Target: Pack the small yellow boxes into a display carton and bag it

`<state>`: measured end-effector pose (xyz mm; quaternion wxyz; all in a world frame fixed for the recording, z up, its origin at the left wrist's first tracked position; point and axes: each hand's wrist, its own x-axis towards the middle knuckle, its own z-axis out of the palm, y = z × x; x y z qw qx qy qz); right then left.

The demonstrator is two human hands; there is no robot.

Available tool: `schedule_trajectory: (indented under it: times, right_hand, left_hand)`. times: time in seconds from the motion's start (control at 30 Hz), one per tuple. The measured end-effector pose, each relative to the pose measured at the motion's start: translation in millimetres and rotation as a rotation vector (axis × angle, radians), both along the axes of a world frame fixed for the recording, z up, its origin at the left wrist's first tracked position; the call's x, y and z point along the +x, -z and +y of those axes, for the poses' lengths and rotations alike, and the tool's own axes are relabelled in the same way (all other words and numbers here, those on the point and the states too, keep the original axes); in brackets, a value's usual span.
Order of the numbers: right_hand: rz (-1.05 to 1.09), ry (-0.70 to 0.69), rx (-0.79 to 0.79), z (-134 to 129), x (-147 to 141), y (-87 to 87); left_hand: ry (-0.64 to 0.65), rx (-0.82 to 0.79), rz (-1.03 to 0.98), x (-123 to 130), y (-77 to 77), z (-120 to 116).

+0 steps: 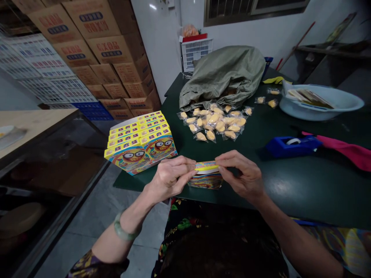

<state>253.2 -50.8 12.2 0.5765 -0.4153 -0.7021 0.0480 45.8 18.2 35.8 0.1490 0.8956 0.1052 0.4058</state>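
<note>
Left hand (pixel 171 177) and right hand (pixel 242 175) close together, fingers (pixel 226 158) curled inward

We are pinching a small printed cardboard box (pixel 205 178) between our left hand (pixel 171 178) and right hand (pixel 240 175), fingers along its yellow top edge, above a dark green table (pixel 304 185). Just beside our left hand, we are seeing a stack of matching boxes (pixel 141 143) printed with a cartoon face, and beyond, wrapped yellow candies (pixel 211 122) lying before a green sack (pixel 222 77).

Pale green bangle (pixel 124 228), dark floral sleeve (pixel 95 265), matching floral top (pixel 185 220).
</note>
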Motion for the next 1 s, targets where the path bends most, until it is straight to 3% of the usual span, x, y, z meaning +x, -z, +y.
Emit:
schedule_trajectory:
  times: [0.23,0.47,0.83,1.0]
  right_hand:
    - [-0.115,0.014,0.040,-3.3,5.9,5.8]
    - [-0.256,0.099,0.119,-15.9,3.2,9.2]
    - [-0.343,0.113,0.197,-6.8,-17.5,11.0]
    - [-0.353,0.087,0.273,-1.2,-14.7,18.5]
  left_hand:
    - [-0.034,0.259,-0.036,0.3,10.6,-0.7]
    - [0.002,0.372,0.020,-5.5,18.5,-4.7]
    - [0.011,0.447,0.037,-6.6,12.5,-6.9]
    - [0.005,0.349,0.007,-11.7,16.0,-5.7]
